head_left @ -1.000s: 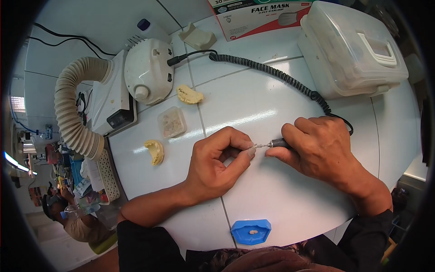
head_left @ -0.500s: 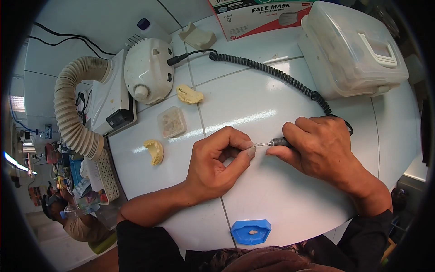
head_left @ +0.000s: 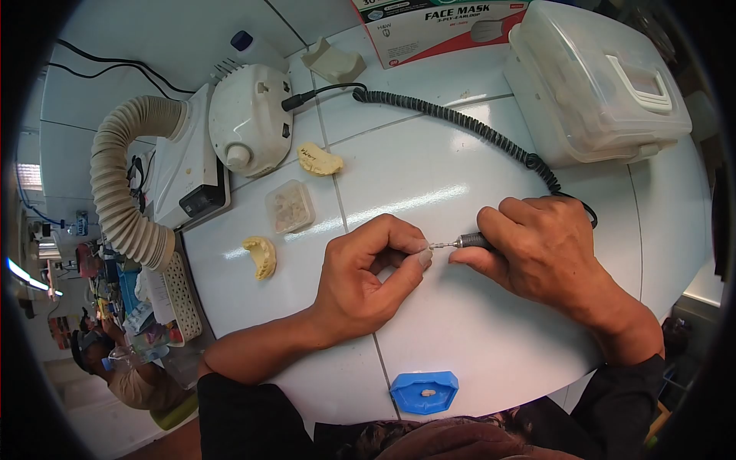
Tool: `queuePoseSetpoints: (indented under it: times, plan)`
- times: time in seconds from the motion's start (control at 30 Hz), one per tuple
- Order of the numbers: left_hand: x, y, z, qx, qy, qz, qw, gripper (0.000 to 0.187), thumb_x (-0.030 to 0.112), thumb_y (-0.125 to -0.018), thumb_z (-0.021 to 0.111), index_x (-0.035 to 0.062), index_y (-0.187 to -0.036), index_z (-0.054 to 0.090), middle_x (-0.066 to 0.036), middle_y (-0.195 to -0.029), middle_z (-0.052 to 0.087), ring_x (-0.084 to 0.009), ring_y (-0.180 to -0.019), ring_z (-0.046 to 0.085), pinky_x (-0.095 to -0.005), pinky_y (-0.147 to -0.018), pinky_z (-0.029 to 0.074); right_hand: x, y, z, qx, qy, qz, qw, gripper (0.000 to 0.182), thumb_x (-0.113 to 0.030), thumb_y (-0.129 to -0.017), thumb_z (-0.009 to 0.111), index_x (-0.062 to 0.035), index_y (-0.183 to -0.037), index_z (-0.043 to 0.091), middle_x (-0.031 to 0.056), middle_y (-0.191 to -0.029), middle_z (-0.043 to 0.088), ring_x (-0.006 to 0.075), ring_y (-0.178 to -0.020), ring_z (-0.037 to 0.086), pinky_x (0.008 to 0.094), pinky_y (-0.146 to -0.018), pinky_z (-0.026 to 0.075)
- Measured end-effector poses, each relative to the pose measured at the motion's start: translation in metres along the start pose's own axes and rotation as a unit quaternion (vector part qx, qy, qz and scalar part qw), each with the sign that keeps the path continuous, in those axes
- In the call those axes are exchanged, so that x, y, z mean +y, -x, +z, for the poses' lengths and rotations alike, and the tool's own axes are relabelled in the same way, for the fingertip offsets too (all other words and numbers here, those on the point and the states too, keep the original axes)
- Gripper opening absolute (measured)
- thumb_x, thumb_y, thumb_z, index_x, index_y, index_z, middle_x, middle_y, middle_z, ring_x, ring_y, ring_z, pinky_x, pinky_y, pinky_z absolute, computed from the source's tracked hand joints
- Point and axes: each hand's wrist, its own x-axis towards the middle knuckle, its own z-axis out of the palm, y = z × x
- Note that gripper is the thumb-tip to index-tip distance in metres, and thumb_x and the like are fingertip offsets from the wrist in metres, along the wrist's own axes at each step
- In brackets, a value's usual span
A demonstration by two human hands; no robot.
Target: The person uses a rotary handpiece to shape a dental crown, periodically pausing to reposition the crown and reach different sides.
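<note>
My right hand [head_left: 529, 245] is wrapped round a dark-gripped rotary handpiece [head_left: 474, 241], its thumb stretched out to the left. The thin metal bur [head_left: 443, 245] at its front points at the fingertips of my left hand [head_left: 376, 276]. That hand is closed in a pinch of thumb and forefinger; whatever small piece sits there is mostly hidden by the fingertips. A coiled black cord [head_left: 460, 119] links the handpiece to a white control unit [head_left: 251, 119]. Below, near the table edge, a blue dish [head_left: 406, 392] holds a small tooth-coloured piece [head_left: 428, 392].
Two yellow dental casts [head_left: 261, 258] and a small clear box [head_left: 291, 207] lie on the left. A ribbed hose [head_left: 115, 176] curves over the far left. At the back stand a face mask box [head_left: 429, 34] and a white carry case [head_left: 598, 92]. Another person [head_left: 138, 376] sits at lower left.
</note>
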Motion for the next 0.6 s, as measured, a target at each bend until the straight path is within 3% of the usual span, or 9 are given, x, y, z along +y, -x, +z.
queuePoseSetpoints:
  times: [0.2,0.6]
  plan:
    - [0.0007,-0.0001,0.0,0.0,0.0,-0.003,1.0,0.009,-0.009,-0.104,0.068,-0.0052,-0.111,0.063,-0.014,-0.115,0.07,-0.0156,-0.1,0.075,-0.0276,-0.086,0.062,-0.0007,0.0017,0.0024,0.003,0.001,0.002,1.0,0.057,-0.062,-0.094,0.08,-0.0118,-0.076,0.06,0.0022,-0.062,0.055,0.0224,-0.05,0.06,0.0375,-0.048,0.046]
    - [-0.0009,0.0002,-0.0003,-0.001,-0.009,0.006,1.0,0.009,-0.009,-0.104,0.067,-0.0052,-0.11,0.063,-0.014,-0.115,0.07,-0.0156,-0.099,0.075,-0.0273,-0.085,0.062,0.0,0.0017,0.0028,0.003,-0.003,0.0,1.0,0.056,-0.061,-0.094,0.08,-0.0112,-0.077,0.06,0.0025,-0.063,0.054,0.0228,-0.05,0.06,0.0377,-0.049,0.047]
